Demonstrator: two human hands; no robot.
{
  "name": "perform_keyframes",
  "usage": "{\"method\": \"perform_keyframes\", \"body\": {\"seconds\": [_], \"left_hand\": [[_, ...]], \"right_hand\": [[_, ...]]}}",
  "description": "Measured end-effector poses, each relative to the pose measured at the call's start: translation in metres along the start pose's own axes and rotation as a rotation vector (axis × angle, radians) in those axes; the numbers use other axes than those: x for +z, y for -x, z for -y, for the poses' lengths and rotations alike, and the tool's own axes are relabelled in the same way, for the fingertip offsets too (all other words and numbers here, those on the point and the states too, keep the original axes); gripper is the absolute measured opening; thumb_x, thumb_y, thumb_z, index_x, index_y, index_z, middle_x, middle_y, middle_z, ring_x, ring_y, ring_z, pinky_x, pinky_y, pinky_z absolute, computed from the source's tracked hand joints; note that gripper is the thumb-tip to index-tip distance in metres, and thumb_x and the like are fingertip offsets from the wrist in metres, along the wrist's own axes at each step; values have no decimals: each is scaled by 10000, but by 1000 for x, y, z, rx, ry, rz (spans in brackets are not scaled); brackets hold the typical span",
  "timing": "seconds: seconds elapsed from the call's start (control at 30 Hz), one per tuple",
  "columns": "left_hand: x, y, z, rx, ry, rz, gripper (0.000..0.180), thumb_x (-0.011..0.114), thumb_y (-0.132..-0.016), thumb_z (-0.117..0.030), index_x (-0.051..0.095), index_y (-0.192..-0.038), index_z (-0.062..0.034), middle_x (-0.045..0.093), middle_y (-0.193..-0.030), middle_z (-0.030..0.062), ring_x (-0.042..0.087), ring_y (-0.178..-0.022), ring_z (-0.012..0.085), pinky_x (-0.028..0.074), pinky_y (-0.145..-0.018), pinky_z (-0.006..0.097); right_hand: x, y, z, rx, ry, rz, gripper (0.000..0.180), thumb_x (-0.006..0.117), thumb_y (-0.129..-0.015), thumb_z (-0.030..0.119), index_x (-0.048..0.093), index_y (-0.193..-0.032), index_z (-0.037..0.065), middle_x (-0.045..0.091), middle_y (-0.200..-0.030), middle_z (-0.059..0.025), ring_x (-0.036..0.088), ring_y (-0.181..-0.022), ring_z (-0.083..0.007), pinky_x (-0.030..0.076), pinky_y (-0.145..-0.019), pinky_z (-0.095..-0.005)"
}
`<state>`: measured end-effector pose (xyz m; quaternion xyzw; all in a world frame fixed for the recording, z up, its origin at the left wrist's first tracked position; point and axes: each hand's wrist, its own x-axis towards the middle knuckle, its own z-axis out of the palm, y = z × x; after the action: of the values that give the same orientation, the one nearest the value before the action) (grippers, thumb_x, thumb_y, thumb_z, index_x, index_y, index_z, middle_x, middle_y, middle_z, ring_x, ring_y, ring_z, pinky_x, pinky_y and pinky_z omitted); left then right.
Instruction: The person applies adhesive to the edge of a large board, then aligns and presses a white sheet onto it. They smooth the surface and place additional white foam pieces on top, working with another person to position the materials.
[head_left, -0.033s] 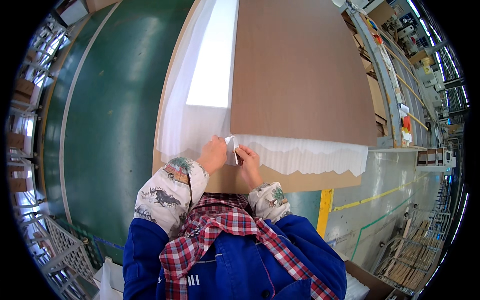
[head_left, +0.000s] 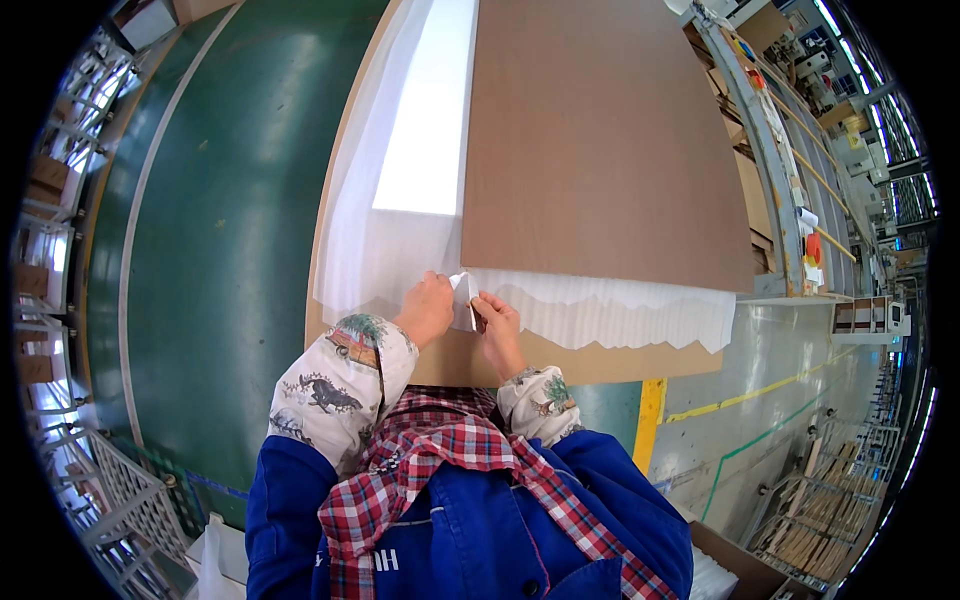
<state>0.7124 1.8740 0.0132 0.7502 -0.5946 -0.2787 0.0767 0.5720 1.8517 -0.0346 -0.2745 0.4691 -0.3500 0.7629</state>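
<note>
A small white folded sheet (head_left: 463, 298) is pinched between the left hand (head_left: 427, 308) and right hand (head_left: 496, 322), fingers closed on it, at the near edge of the brown board (head_left: 600, 140). Thin, rippled white foam (head_left: 600, 310) lies under the board. Left of the board runs a green belt (head_left: 220, 230); right of it, grey floor (head_left: 800, 400).

Brown cardboard boxes (head_left: 42, 175) stacked at far left

This is a factory floor. A wide green conveyor belt (head_left: 210, 250) carries large brown boards (head_left: 600, 140); the grey concrete floor (head_left: 780, 360) has painted yellow lines (head_left: 750, 395), metal racks (head_left: 860, 315) stand around, and stacked panels fill a cart (head_left: 810, 540).
</note>
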Motion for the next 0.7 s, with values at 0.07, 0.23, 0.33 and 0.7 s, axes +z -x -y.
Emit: {"method": "perform_keyframes", "body": {"seconds": [0.07,0.23,0.33,0.7], "left_hand": [[0,0,0,-14,-1,18,214,544,-722,-42,508,-903,67,506,-935,221,579,-828,360,495,-696,402],[4,-2,2,-22,7,-19,214,539,-733,-46,499,-913,62,508,-935,217,581,-826,358,498,-689,403],[4,-3,1,-53,16,-35,206,533,-739,-44,498,-912,61,507,-937,217,580,-831,358,497,-691,406],[0,2,-3,-4,-28,-104,167,521,-728,-23,510,-865,72,514,-899,217,591,-810,339,509,-651,387]], "right_hand": [[-2,3,-2,8,3,-19,137,569,-815,72,598,-934,10,620,-760,-10,504,-579,-38,373,-507,-167],[-1,4,-6,-30,-24,-44,164,568,-821,67,558,-959,-21,616,-836,-52,564,-726,-89,444,-659,-201],[0,6,-5,-45,-6,-47,167,567,-823,64,554,-964,-24,614,-849,-59,567,-735,-95,447,-668,-203],[3,11,-5,-57,1,-57,166,577,-822,103,583,-965,20,625,-796,-13,522,-606,-41,378,-515,-170]]}}
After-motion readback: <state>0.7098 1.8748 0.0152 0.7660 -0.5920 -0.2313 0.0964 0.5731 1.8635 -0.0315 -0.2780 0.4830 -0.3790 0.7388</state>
